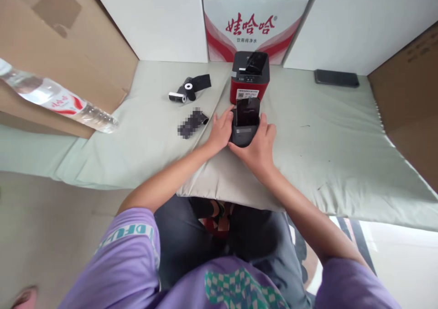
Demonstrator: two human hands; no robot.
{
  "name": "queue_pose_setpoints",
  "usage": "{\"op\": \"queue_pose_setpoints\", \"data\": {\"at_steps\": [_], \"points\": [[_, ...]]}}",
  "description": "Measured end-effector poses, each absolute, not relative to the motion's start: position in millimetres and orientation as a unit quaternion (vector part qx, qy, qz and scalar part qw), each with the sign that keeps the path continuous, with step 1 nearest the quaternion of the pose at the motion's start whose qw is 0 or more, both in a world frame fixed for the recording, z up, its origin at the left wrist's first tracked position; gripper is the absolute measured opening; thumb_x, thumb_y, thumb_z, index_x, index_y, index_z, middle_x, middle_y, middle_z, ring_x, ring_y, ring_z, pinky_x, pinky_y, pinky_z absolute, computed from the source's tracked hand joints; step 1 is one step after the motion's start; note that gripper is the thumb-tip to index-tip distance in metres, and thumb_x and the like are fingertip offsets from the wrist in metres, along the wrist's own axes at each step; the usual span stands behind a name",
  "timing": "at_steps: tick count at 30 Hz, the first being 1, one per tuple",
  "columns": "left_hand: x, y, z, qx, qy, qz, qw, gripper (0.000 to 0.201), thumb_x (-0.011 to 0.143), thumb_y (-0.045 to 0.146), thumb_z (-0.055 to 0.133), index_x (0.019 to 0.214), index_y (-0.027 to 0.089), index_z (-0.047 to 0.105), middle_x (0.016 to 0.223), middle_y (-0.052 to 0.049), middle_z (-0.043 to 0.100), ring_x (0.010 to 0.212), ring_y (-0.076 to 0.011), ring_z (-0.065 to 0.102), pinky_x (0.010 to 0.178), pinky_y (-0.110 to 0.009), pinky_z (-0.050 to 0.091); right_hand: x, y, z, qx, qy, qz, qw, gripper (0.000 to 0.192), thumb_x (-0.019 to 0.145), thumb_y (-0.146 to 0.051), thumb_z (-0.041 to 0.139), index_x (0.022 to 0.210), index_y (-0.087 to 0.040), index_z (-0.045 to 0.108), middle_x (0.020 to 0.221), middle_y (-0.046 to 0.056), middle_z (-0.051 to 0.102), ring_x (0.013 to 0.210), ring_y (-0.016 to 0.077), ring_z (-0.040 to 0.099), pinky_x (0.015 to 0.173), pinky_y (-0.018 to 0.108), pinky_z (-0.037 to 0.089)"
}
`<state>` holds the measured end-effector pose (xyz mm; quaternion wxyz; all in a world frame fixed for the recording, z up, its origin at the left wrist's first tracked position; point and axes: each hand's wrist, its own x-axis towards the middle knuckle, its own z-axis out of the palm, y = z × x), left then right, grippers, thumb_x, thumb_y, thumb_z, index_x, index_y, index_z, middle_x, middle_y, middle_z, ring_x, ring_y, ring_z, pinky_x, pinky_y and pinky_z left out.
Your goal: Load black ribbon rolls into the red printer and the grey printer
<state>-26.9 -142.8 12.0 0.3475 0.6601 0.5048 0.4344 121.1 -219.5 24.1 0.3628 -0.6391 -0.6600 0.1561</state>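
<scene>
A small black device that looks like a mini printer (243,136) sits on the pale cloth, with a glossy dark strip (248,112) standing up from its top. My left hand (221,131) is pressed against its left side. On the right side, my right hand (260,145) wraps around it, its thumb at the near edge. Directly behind stands a larger red box-shaped device (239,90) with a black top, another dark strip lying on it. To the left lie small black rolls with white cores (190,90) and a partly pixelated dark roll (192,123).
A flat black phone-like slab (336,78) lies at the back right. White cartons, one with red lettering (249,28), line the back. Cardboard boxes (106,49) stand at both sides. A clear water bottle (58,99) leans at the left.
</scene>
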Motion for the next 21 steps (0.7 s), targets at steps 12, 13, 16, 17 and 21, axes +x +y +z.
{"op": "queue_pose_setpoints", "data": {"at_steps": [12, 13, 16, 17, 21], "points": [[-36, -136, 15, 0.713, 0.554, 0.28, 0.326, 0.055, 0.114, 0.037, 0.026, 0.157, 0.024, 0.058, 0.168, -0.007, 0.057, 0.168, -0.0238, 0.038, 0.143, -0.054, 0.0, 117, -222, 6, -0.659, -0.644, 0.173, 0.349, 0.139, 0.065, -0.067, 0.094, 0.169, -0.016, 0.018, 0.14, 0.029, 0.048, 0.138, 0.0564, 0.05, 0.117, 0.082, 0.042], [-37, -136, 15, 0.717, 0.553, 0.278, 0.321, 0.056, 0.114, 0.036, 0.026, 0.157, 0.023, 0.058, 0.168, -0.008, 0.057, 0.167, -0.0239, 0.039, 0.143, -0.053, 0.003, 122, -221, 6, -0.653, -0.65, 0.181, 0.344, 0.141, 0.063, -0.066, 0.095, 0.17, -0.016, 0.019, 0.14, 0.029, 0.048, 0.137, 0.0556, 0.051, 0.116, 0.08, 0.045], [-39, -134, 13, 0.729, 0.544, 0.278, 0.31, 0.057, 0.114, 0.037, 0.025, 0.158, 0.023, 0.059, 0.166, -0.007, 0.059, 0.166, -0.0239, 0.042, 0.143, -0.053, 0.009, 138, -214, 9, -0.624, -0.677, 0.213, 0.328, 0.14, 0.061, -0.061, 0.097, 0.17, -0.02, 0.02, 0.144, 0.026, 0.05, 0.138, 0.0523, 0.053, 0.114, 0.077, 0.049], [-39, -132, 12, 0.732, 0.54, 0.278, 0.308, 0.057, 0.114, 0.038, 0.026, 0.158, 0.023, 0.059, 0.166, -0.007, 0.059, 0.165, -0.0239, 0.042, 0.143, -0.053, 0.009, 144, -210, 12, -0.612, -0.686, 0.225, 0.322, 0.137, 0.062, -0.059, 0.097, 0.17, -0.023, 0.022, 0.147, 0.025, 0.051, 0.139, 0.0511, 0.053, 0.114, 0.077, 0.049], [-41, -126, 10, 0.731, 0.531, 0.287, 0.318, 0.056, 0.114, 0.04, 0.028, 0.159, 0.028, 0.058, 0.166, -0.005, 0.06, 0.166, -0.0231, 0.042, 0.143, -0.052, 0.005, 161, -193, 22, -0.571, -0.714, 0.271, 0.301, 0.133, 0.059, -0.052, 0.098, 0.168, -0.027, 0.026, 0.155, 0.021, 0.051, 0.145, 0.0485, 0.05, 0.12, 0.075, 0.045]]}}
